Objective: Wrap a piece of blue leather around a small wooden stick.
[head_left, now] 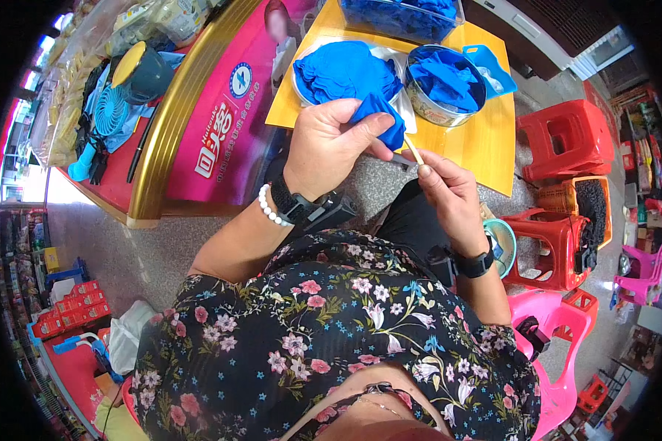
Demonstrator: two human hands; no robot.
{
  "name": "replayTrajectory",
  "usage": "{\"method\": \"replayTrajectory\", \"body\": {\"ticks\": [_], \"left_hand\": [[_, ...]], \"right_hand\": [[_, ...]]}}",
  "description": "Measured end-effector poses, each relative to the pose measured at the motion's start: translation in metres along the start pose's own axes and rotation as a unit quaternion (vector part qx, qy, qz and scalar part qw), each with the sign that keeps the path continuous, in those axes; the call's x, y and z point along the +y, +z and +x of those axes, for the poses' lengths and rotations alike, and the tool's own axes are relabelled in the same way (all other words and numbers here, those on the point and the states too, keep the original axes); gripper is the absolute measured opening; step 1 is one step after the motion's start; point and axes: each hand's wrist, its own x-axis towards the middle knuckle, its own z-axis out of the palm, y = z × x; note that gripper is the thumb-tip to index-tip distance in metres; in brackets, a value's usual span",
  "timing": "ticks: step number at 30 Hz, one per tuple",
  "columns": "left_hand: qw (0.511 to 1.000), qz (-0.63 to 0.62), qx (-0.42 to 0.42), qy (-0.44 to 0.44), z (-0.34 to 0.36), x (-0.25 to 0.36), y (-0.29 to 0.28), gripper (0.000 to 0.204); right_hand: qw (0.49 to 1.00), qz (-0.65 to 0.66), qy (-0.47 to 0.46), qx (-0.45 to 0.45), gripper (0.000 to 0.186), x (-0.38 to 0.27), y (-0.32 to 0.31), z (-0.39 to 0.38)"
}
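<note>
My left hand [331, 143] pinches a folded piece of blue fabric [381, 128] between thumb and fingers, just in front of a round tub heaped with blue fabric pieces [343, 70]. My right hand [449, 191] grips a thin pale stick [413, 148], whose far end reaches up to the blue piece in my left hand. A second round tub [447, 114] with more blue pieces stands to the right on the yellow table [478, 151], and a clear box [401, 29] of blue pieces sits at the back.
A pink counter with gold edging [187, 88] stands on the left, carrying bags and a small fan [110, 114]. A blue tray [489, 70] lies at the table's back right. Red stools [563, 136], a pink chair [559, 353] and a mint basket [500, 246] are to my right.
</note>
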Motion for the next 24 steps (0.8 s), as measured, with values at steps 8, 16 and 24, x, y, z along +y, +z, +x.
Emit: {"method": "replayTrajectory", "body": {"ticks": [8, 16, 24], "left_hand": [[0.998, -0.051, 0.041, 0.013, 0.007, 0.008, 0.005, 0.014], [0.999, -0.034, -0.002, -0.010, 0.004, 0.004, 0.009, 0.019], [0.995, -0.076, 0.048, 0.031, 0.003, 0.003, 0.021, 0.022]], "right_hand": [[1.000, -0.008, -0.005, -0.001, 0.025, -0.010, -0.005, 0.006], [0.997, 0.054, -0.031, 0.046, 0.026, 0.001, 0.005, 0.002], [0.975, 0.207, 0.076, 0.008, 0.025, 0.001, 0.007, -0.001]]}}
